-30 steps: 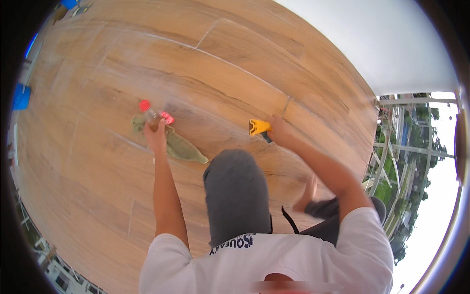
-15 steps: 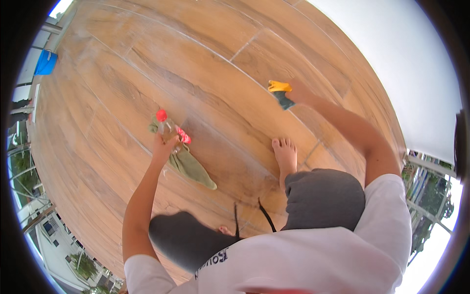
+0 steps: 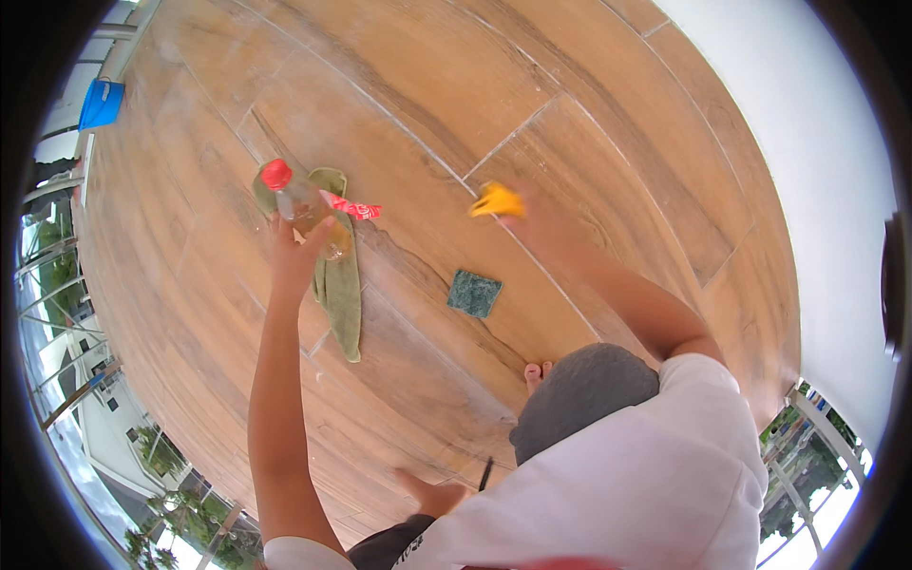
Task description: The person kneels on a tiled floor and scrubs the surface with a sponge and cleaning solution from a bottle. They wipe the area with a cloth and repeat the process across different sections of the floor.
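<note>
Bottle (image 3: 302,207) in left fingers (image 3: 321,234), capped; cloth (image 3: 339,293) beneath them. Right fingers (image 3: 532,218) hold blurred yellow piece (image 3: 496,199); green pad (image 3: 474,294) down, bodyward of them. Looks partway: neither load set down.

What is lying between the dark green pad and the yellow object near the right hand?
In the head view, only bare wood-look floor shows between the pad and the yellow object.
</note>
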Tool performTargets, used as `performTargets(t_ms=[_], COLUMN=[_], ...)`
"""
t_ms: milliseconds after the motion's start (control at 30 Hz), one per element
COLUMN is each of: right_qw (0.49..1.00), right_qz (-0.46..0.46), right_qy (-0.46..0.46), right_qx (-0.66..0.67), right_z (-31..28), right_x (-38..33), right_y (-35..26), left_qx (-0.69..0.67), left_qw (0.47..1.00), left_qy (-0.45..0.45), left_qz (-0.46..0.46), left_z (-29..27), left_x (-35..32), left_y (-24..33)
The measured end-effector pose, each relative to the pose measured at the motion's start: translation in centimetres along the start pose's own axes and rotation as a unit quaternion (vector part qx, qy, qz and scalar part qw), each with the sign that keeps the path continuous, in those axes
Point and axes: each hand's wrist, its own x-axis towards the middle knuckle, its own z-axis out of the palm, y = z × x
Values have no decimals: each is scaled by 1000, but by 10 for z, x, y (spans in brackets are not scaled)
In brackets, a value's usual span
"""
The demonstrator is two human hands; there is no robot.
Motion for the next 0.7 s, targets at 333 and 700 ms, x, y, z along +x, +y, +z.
performTargets(t_ms=[333,700], right_qw=[976,865], right_qz=[10,-61], right_qy=[47,-243], right_qx=[-214,-436], right_z=[-62,-80], right_x=[30,46], right_y=[48,16], left_qx=[-127,-11], left_qw=[989,994], left_qy=[-70,-42], left_qz=[16,102], left_z=[84,108], left_x=[-29,18], left_y=[10,49])
